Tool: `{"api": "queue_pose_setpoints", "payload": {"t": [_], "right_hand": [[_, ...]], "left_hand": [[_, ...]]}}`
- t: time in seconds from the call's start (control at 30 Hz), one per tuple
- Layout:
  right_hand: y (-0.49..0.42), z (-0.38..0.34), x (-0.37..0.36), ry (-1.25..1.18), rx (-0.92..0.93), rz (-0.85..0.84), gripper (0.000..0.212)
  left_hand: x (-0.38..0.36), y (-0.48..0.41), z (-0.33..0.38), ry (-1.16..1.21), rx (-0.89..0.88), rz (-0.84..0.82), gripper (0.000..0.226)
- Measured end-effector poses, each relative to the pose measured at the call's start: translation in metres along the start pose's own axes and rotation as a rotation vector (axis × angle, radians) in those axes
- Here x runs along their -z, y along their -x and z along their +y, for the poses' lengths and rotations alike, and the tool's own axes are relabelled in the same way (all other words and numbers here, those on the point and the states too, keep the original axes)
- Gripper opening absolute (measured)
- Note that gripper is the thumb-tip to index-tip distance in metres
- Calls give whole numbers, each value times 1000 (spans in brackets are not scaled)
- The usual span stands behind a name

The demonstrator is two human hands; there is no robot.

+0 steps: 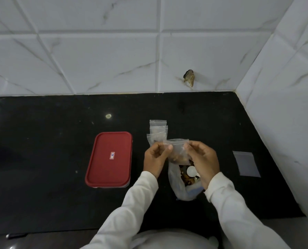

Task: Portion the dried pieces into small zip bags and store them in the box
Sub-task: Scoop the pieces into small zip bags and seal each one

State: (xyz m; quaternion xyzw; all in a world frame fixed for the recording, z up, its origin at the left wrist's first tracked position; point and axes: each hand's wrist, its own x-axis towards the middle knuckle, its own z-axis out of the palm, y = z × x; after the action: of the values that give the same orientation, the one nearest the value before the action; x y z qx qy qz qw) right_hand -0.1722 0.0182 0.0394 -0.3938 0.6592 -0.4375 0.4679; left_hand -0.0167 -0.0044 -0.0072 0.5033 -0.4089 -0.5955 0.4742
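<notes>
Both hands hold a small clear zip bag with brown dried pieces in its bottom. My left hand pinches its top left corner and my right hand pinches the top right. Under it stands a larger open plastic bag of dried pieces with a white spoon inside. Behind my left hand lie filled small zip bags, overlapping. The box with its red lid shut sits to the left on the black counter.
An empty flat zip bag lies on the counter to the right. White tiled walls close the back and right side. A hole marks the back wall tile.
</notes>
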Motion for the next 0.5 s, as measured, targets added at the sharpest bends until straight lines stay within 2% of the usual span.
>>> {"api": "queue_pose_setpoints", "payload": {"t": [0.17,0.3,0.5], "right_hand": [[-6,-9,-2,-63,-69,-22,11],[-8,-11,-10,-102,-103,8,13],[-8,-7,-18,-131,-128,31,12]], "left_hand": [[0,-6,18,-84,1,-85,7],[-6,-8,23,-45,96,-39,12],[-15,-5,27,63,211,52,8]]}}
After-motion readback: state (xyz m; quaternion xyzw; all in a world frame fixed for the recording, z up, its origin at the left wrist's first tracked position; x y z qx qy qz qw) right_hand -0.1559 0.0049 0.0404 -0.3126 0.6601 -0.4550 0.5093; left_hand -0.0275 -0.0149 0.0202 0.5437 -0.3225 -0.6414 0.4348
